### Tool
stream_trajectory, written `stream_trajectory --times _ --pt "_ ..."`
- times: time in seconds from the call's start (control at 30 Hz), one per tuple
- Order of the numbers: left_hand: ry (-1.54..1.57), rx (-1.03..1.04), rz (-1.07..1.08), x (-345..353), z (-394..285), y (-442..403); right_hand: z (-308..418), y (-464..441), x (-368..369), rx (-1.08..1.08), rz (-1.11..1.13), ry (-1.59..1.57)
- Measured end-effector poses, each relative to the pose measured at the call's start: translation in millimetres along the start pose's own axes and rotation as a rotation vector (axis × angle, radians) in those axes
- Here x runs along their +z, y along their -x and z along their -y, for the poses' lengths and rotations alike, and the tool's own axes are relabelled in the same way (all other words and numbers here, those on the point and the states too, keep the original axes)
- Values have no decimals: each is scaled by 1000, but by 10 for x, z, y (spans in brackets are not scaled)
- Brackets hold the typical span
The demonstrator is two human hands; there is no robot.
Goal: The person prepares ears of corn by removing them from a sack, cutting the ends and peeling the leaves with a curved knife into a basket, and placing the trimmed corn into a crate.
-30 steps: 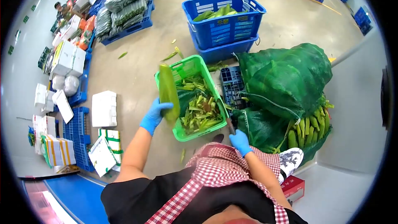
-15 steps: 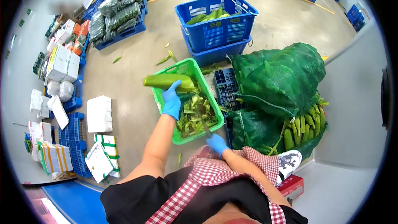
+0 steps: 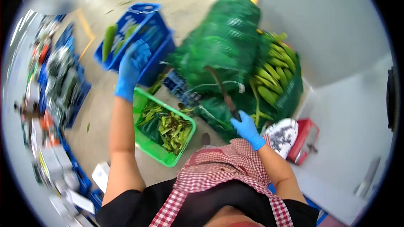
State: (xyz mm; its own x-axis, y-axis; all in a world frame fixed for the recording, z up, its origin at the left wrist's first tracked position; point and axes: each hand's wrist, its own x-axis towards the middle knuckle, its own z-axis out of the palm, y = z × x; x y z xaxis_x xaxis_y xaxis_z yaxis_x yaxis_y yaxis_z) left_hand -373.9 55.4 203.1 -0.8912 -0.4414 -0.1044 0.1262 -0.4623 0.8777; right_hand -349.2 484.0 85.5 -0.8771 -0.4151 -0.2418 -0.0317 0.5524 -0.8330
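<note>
My left hand point(image 3: 131, 65), in a blue glove, is over the upper blue crate point(image 3: 145, 38); its fingers look spread, though motion blurs them. A green corn cob in its husk point(image 3: 109, 42) stands tilted at the crate's left side, apart from the hand. More green cobs point(image 3: 125, 38) lie in the crate. My right hand point(image 3: 247, 129), gloved too, is closed around the handle of a long knife point(image 3: 223, 88), its blade pointing up and left in front of a green mesh sack point(image 3: 227, 38). Below my left hand is a green basket point(image 3: 162, 156) of husk trimmings point(image 3: 174, 130).
An open sack of cobs point(image 3: 273, 75) lies at the right beside a grey wall point(image 3: 320, 29). A dark blue crate point(image 3: 179, 86) sits by the sacks. A red box point(image 3: 304, 141) is next to my shoe point(image 3: 283, 136). Bagged vegetables point(image 3: 63, 84) are stacked at the left.
The view has turned to the right. My left hand has moved the cob from above the green basket to the blue crate and let go of it. The knife has moved away from the basket.
</note>
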Motion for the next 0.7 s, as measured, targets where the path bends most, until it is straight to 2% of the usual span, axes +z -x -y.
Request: stream_trajectory --times 0.03,0.07,0.1,0.13,0.17,0.2,0.27,0.3,0.37,0.4,0.43,0.47,0.5,0.53,0.63,0.67,0.7 --pt "-186 -207 550 153 236 -41 -115 -32 -186 19 -151 -53" --pt "-236 -385 611 852 431 294 -240 -98 -374 37 -295 -96" --pt "-458 -611 844 1156 778 365 -292 -180 -611 104 -412 -239" --pt "-509 -875 981 1650 936 524 -319 -258 -866 156 -524 -378" --pt "-492 -1011 1149 1909 1381 584 -403 -346 -1100 184 -596 -544" --pt "-487 -1041 1306 2212 2000 603 -632 -481 -1375 197 -660 -716" --pt "-632 -646 1504 2556 3031 528 -970 -694 -1629 201 -788 -794" --pt "-661 -700 1346 2686 3634 446 -1130 -762 -1716 240 -834 -813" --pt "-920 -443 1068 2960 4631 180 -1379 -836 -1843 350 -888 -917" --pt "-1110 -112 987 3013 5173 -32 -1395 -844 -1914 430 -871 -1044" --pt "-1080 -170 936 3149 5415 -262 -1408 -817 -1922 449 -833 -1066" --pt "-1296 35 953 3138 5935 -537 -1449 -768 -1954 465 -797 -1085" --pt "-1444 148 1018 3237 6175 -804 -1476 -700 -1990 524 -744 -1087" --pt "-1755 228 1044 3462 6177 -980 -1494 -638 -2020 583 -692 -1088" --pt "-1897 252 1027 3344 6856 -1567 -1572 -532 -2093 674 -734 -1143" --pt "-1984 158 1024 3390 6841 -1617 -1602 -504 -2143 694 -734 -1138" --pt "-2004 259 944 3352 6855 -1598 -1601 -478 -2192 710 -728 -1136"
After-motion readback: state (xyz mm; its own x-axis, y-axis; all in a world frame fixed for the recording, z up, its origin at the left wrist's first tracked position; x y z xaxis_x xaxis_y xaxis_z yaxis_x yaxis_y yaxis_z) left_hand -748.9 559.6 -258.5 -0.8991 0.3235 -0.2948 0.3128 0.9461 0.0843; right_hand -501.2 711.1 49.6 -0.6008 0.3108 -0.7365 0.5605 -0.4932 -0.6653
